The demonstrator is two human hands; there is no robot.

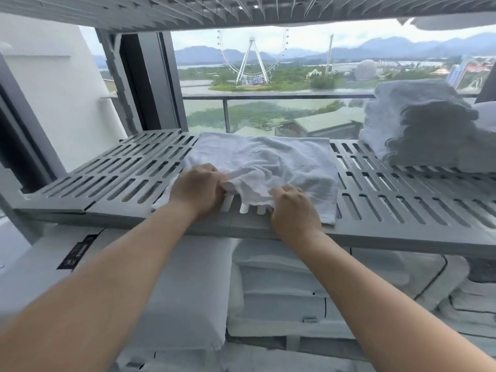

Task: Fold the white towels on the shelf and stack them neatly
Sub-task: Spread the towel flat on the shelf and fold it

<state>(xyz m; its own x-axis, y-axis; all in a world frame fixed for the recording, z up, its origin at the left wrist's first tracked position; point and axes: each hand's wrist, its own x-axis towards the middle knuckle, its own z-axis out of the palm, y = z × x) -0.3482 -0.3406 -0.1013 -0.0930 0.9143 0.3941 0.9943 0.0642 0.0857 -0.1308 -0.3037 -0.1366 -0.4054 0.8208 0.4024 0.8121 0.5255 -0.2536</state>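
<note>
I count 1 loose white towel (pixel 268 157) crumpled at the middle of the grey slotted shelf (pixel 120 170). 1 stack of folded towels (pixel 418 124) sits at the right, its layers too blurred to count. Of the 2 hands, the left hand (pixel 197 189) pinches a fold and the right hand (pixel 292 208) grips the towel's near edge. White pillows (pixel 188 291) lie below.

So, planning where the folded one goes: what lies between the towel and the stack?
Head view: only bare shelf between towel and stack.
</note>
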